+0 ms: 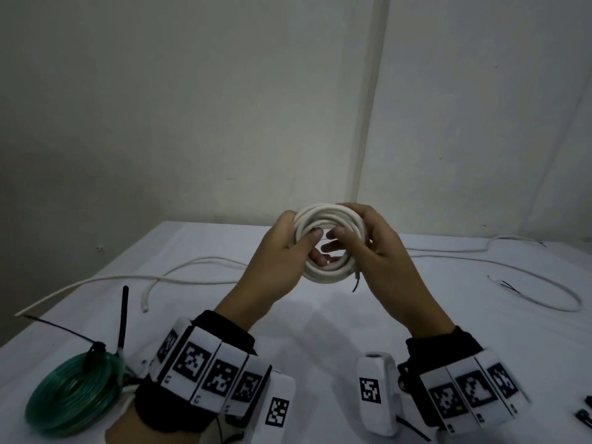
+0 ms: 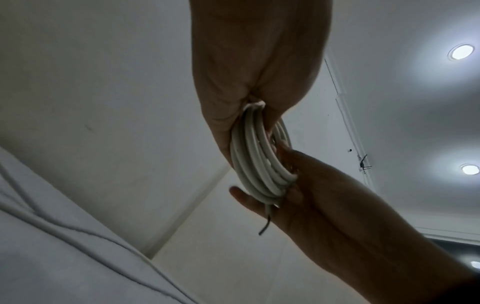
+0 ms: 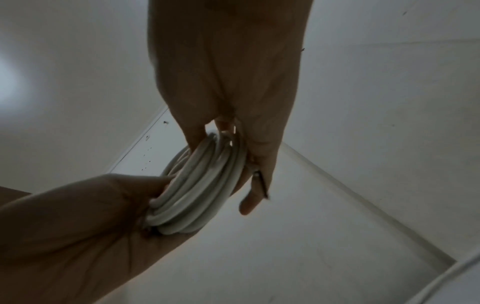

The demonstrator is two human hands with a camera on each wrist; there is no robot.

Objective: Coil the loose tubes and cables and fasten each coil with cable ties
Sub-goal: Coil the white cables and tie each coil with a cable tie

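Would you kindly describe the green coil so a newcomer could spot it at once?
Start at the white table and go to its near-left corner. There lies the green tube coil, already bound with black cable ties. The other cables nearby are white.

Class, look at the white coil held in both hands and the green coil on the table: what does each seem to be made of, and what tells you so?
White coil: likely a cable in matte plastic sheathing; thin dark wires poke from its cut end.
Green coil: probably clear-tinted plastic tubing; it looks glossy and see-through, bound by a black cable tie.
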